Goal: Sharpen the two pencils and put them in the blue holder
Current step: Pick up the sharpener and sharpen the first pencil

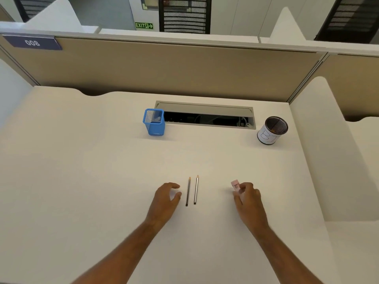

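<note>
Two dark pencils lie side by side on the white desk, tips pointing away from me: the left pencil (pixel 188 191) and the right pencil (pixel 196 189). My left hand (pixel 166 198) hovers just left of them, fingers loosely spread, holding nothing. My right hand (pixel 247 198) pinches a small pink sharpener (pixel 235 185) between thumb and fingers, to the right of the pencils. The blue mesh holder (pixel 154 122) stands upright far back, left of centre.
A round black mesh cup with a white paper label (pixel 271 130) stands at the back right. An open cable tray (pixel 207 116) is set into the desk behind the blue holder. Beige partitions wall in the desk at the back and right.
</note>
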